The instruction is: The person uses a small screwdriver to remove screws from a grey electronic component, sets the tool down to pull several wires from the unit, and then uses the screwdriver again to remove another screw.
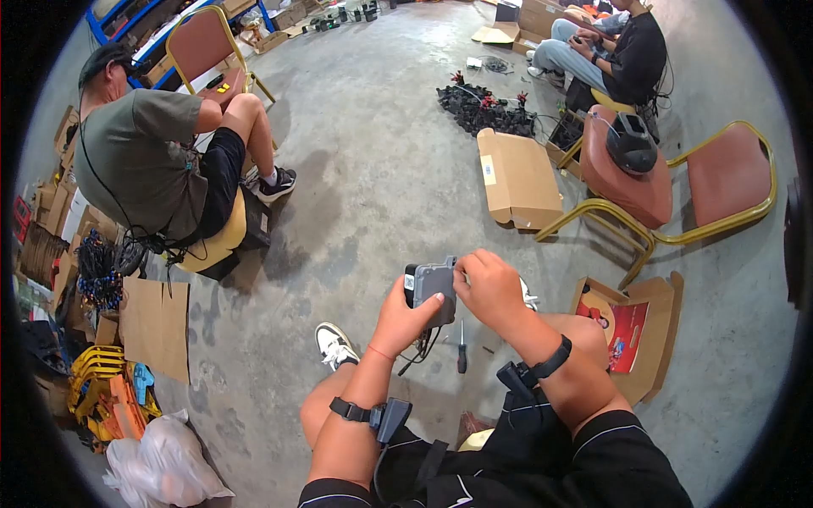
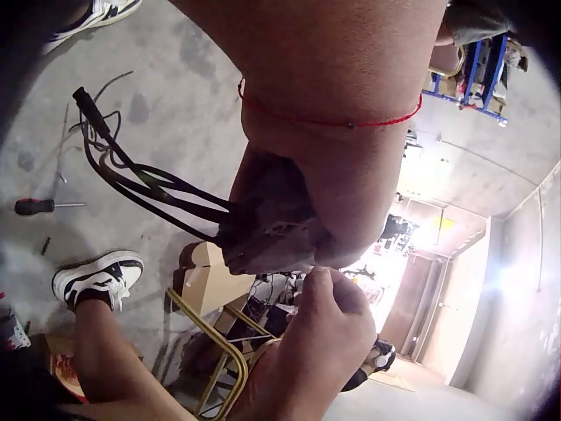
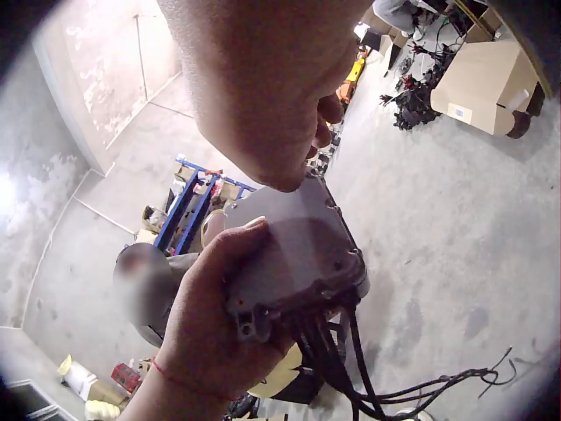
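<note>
A flat grey metal box (image 1: 434, 288) with small mounting tabs at its corners is held up over the floor between the knees. My left hand (image 1: 406, 315) grips its side, the thumb lying across the flat face. Black cables (image 3: 337, 360) hang from the box's near end, one ending in a connector plug (image 2: 93, 114). At the far right corner my right hand (image 1: 493, 288) pinches the box's edge by a tab with thumb and fingertips. Its curled fingers cover anything small there.
A screwdriver (image 1: 461, 356) lies on the floor below the hands. Open cardboard boxes (image 1: 518, 179) and chairs (image 1: 627, 182) stand right. One person (image 1: 161, 161) sits at left, another (image 1: 631, 59) at far right. Black cabled parts (image 1: 483, 110) are piled ahead; plastic bags (image 1: 165, 461) lie lower left.
</note>
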`<move>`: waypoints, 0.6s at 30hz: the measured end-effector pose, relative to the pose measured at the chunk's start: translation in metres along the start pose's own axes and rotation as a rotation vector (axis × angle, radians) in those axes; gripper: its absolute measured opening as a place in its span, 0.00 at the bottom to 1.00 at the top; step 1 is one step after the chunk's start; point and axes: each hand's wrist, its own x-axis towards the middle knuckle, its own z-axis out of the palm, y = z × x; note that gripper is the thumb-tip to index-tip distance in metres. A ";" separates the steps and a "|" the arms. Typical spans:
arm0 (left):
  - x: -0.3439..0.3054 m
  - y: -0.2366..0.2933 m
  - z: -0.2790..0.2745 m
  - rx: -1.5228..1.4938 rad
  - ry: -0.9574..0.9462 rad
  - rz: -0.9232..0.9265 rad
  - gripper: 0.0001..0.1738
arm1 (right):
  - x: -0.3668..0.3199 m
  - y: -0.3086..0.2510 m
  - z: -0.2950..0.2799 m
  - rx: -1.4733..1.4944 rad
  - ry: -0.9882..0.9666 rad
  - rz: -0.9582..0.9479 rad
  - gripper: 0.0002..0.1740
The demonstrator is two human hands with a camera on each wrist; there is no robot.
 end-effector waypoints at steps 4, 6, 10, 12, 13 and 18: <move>0.001 -0.004 -0.001 0.032 0.002 0.006 0.29 | -0.001 0.001 0.000 0.002 -0.021 0.013 0.05; 0.001 -0.003 -0.001 0.046 0.003 0.026 0.29 | -0.002 0.002 0.002 0.031 -0.002 0.044 0.06; 0.000 -0.002 -0.001 0.074 0.005 0.034 0.29 | -0.001 0.000 0.000 0.018 -0.033 0.081 0.05; -0.001 0.001 0.001 0.050 -0.002 0.031 0.29 | -0.002 -0.001 -0.001 0.029 -0.046 0.095 0.04; -0.002 0.002 0.001 0.025 -0.007 0.029 0.29 | -0.002 -0.001 0.000 0.029 -0.043 0.099 0.04; -0.001 -0.003 0.002 0.051 -0.020 -0.008 0.29 | -0.005 0.002 0.007 0.019 -0.027 0.116 0.04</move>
